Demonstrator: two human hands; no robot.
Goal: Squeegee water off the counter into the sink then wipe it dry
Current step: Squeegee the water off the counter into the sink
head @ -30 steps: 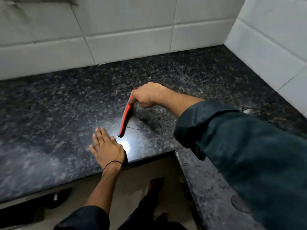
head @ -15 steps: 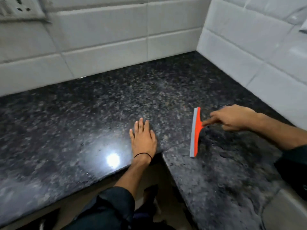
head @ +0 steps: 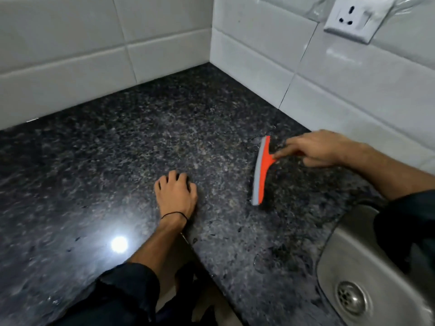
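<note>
- The right hand (head: 322, 148) is closed around the handle of the squeegee (head: 261, 170); the handle itself is hidden under the fingers, and the index finger is stretched along it toward the blade.
- The squeegee is held near the counter's right-hand wall edge, a short way out from the inner corner; its orange back faces the hand and its grey rubber strip faces away, toward the left.
- The blade is set roughly parallel to the right wall, with its far end close to the tiles (head: 353, 95) and its near end pointing toward the sink (head: 339, 245). Whether the rubber edge touches the stone cannot be told.
- The left hand (head: 176, 194) grasps nothing: it is laid palm down on the counter (head: 117, 149), its fingers curled under at the tips, close to the inside corner of the front edge. A thin black band (head: 174, 215) is worn at the wrist.
- The two hands are well apart, with bare speckled stone between them.
- Dark sleeves (head: 127, 292) are seen on both forearms.
- A few water beads and a faint wet ring are seen on the counter between the squeegee and the sink.
- The steel sink is set into the counter at the lower right, its drain (head: 352, 298) in view.
- A bright light reflection (head: 119, 244) is seen on the stone near the front edge, left of the left forearm.
- A white socket (head: 356, 18) is fixed on the right wall.
</note>
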